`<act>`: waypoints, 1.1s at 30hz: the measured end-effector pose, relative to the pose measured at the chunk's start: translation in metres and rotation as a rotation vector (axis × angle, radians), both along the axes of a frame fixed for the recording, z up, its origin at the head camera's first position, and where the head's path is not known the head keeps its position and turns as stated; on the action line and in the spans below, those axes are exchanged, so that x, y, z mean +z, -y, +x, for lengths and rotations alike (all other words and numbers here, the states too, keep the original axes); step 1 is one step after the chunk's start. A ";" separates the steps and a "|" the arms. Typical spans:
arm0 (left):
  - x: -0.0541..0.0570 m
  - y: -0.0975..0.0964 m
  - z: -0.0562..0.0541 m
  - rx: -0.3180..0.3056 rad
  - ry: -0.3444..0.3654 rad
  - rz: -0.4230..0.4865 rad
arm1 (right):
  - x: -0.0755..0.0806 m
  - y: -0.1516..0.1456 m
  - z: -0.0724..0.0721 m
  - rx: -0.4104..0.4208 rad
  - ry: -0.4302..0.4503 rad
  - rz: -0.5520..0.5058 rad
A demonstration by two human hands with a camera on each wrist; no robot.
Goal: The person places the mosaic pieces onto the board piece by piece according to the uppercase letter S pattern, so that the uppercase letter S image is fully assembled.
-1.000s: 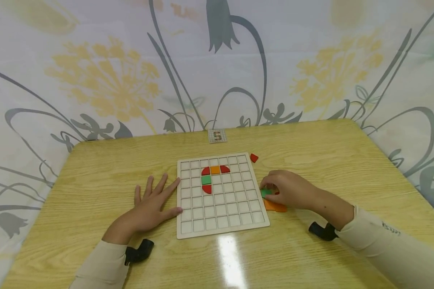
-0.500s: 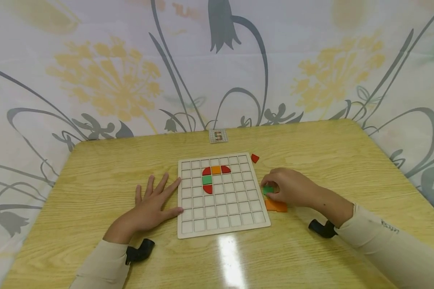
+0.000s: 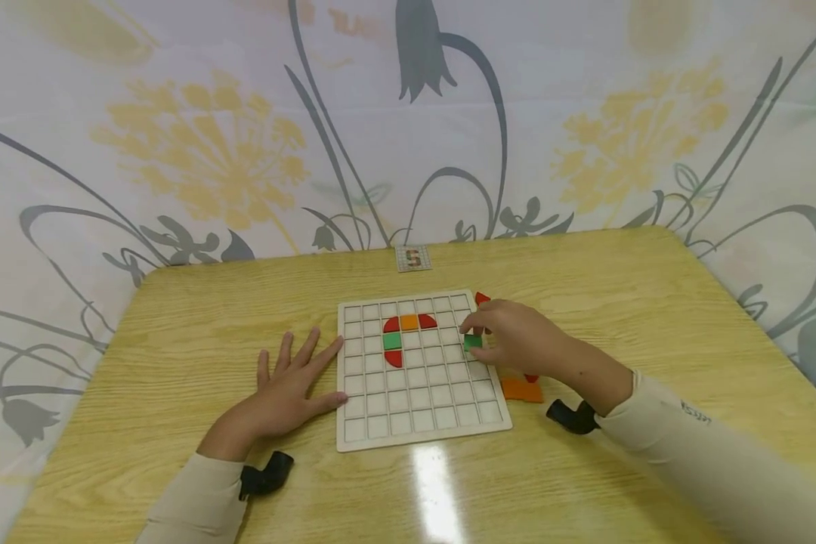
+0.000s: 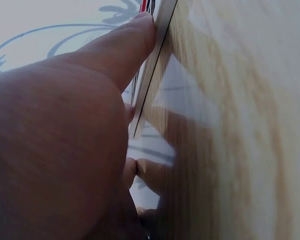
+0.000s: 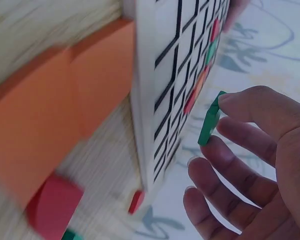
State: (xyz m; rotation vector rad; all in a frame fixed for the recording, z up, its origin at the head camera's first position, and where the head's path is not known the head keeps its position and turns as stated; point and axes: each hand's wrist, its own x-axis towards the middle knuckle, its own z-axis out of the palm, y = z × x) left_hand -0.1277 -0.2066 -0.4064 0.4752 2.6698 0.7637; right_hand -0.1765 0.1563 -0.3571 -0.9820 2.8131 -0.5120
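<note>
My right hand (image 3: 520,338) pinches a green square tile (image 5: 210,120) between thumb and a fingertip, over the right edge of the white grid board (image 3: 401,419). With fingers spread, my left hand (image 3: 282,393) lies flat on the table, its thumb and index fingertips at the board's left edge. Set in the board's upper cells are an orange square tile (image 3: 409,323), a green tile (image 3: 392,341) and rounded red tiles (image 3: 394,359), forming a hook shape. In the left wrist view, the thumb (image 4: 135,37) meets the board's rim.
Orange tiles (image 5: 45,110) lie right of the board, with a red tile (image 5: 55,205) and a bit of green beside them. Another red tile (image 3: 482,298) sits near the board's upper right corner. A small card with an S-like pattern (image 3: 413,258) lies at the table's back edge.
My right hand has lifted the green tile from beside the orange tiles and carried it left and away from me, over the board's right edge. The left hand stays in place.
</note>
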 end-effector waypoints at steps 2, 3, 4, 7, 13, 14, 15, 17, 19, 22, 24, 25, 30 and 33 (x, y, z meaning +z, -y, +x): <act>0.002 0.000 0.001 0.000 0.001 0.004 | -0.002 0.011 -0.001 0.017 0.000 0.009; 0.003 0.000 0.001 0.001 0.000 0.007 | -0.002 0.016 -0.002 0.022 0.000 0.012; 0.003 0.000 0.001 0.002 -0.001 0.010 | -0.003 0.021 -0.002 0.025 -0.001 0.016; 0.003 0.000 0.001 0.005 -0.005 0.012 | -0.005 0.036 -0.003 0.044 -0.003 0.007; 0.002 0.000 0.002 0.001 0.000 0.004 | -0.010 0.057 -0.004 0.086 -0.010 -0.011; 0.002 0.000 0.002 0.001 0.001 0.004 | -0.011 0.060 -0.005 0.090 -0.014 -0.009; 0.002 0.000 0.002 0.002 0.001 0.002 | -0.012 0.062 -0.005 0.092 -0.014 -0.009; 0.002 0.000 0.002 0.005 0.000 0.009 | -0.013 0.066 -0.006 0.095 -0.011 -0.010; 0.003 0.000 0.002 0.008 0.001 0.014 | -0.015 0.069 -0.007 0.097 0.000 -0.017; 0.003 0.000 0.002 0.009 0.002 0.016 | -0.017 0.072 -0.008 0.098 0.022 -0.023; 0.002 -0.001 0.001 0.007 0.003 0.008 | -0.019 0.073 -0.008 0.097 0.031 -0.021; 0.001 -0.001 0.001 0.006 0.002 0.004 | -0.019 0.073 -0.008 0.096 0.033 -0.019; -0.001 -0.001 0.000 -0.002 -0.009 -0.008 | -0.018 0.075 -0.007 0.097 0.024 -0.005; -0.001 0.000 0.000 -0.001 -0.012 -0.010 | -0.017 0.076 -0.007 0.097 0.018 0.005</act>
